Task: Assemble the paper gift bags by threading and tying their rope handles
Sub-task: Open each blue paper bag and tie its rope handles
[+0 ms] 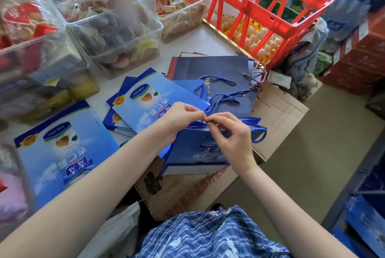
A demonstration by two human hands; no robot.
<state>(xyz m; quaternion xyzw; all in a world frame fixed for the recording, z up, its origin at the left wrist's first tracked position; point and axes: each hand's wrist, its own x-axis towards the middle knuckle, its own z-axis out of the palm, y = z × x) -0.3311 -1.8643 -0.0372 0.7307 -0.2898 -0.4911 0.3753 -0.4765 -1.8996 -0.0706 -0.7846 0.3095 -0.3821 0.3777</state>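
**Both hands pinch the rope at the bag's top edge**

The blue gift bag (195, 151) stands half-open on a cardboard box (277, 111), right under the hands. The left hand (181, 118) and right hand (233, 134) meet fingertip to fingertip, each pinching the blue rope handle (210, 109) at the bag's rim. Just beyond the hands lie flat bags with loose ropes (218, 79). Left of them, more printed bags (62, 149) lie on the worktop (200, 38). Farther off sit clear snack bins (116, 28) and a red crate (260, 7).
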